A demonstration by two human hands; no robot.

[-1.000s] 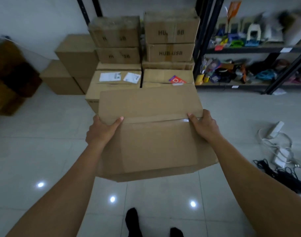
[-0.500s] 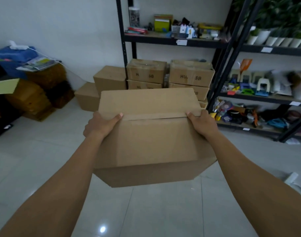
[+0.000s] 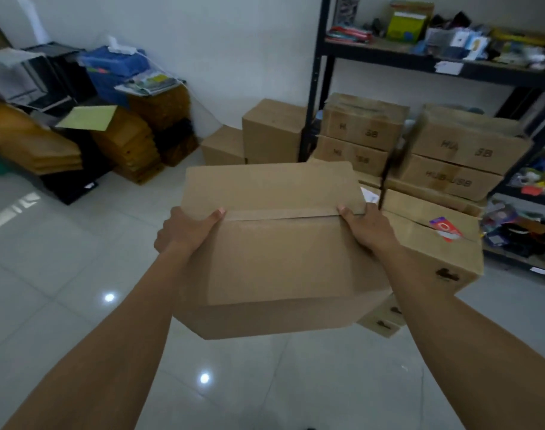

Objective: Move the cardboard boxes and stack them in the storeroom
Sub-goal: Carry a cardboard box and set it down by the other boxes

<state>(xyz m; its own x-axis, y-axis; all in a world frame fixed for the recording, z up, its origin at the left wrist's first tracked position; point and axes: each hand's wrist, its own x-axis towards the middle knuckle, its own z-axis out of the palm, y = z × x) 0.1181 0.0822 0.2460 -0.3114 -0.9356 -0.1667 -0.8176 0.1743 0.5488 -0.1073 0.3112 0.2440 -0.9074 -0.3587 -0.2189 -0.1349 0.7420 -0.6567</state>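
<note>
At the far left, against the white wall, stands a heap of dark brown padded bundles [image 3: 131,141] with a flat yellow-green sheet [image 3: 86,117] lying on it and a blue plastic crate [image 3: 116,69] behind; none of this belongs to the job. Nearer the middle, the left hand [image 3: 187,231] is clamped on the left edge of a plain brown cardboard box with a taped top seam [image 3: 277,243], thumb laid over the top and the fingers hidden under the side. The box hangs in the air, in front of the person, above the pale glossy tiled floor [image 3: 63,274], touching nothing else. The right hand [image 3: 369,228] grips the opposite edge in the same way, so the two hands are well apart with the box held between them.

Beyond the box, far and to the right, the stack of printed brown cardboard cartons [image 3: 451,156] sits on the floor beside the black metal shelving rack [image 3: 319,88], and a low wide brown carton with a red sticker on its lid [image 3: 432,240] lies just right of the carried box.

The step in hand looks like the carrying stage: the box is lifted and not yet set down. The next move probably calls for walking it up to the stack, keeping it level, choosing a flat carton top with room, and lowering it squarely before letting go.
</note>
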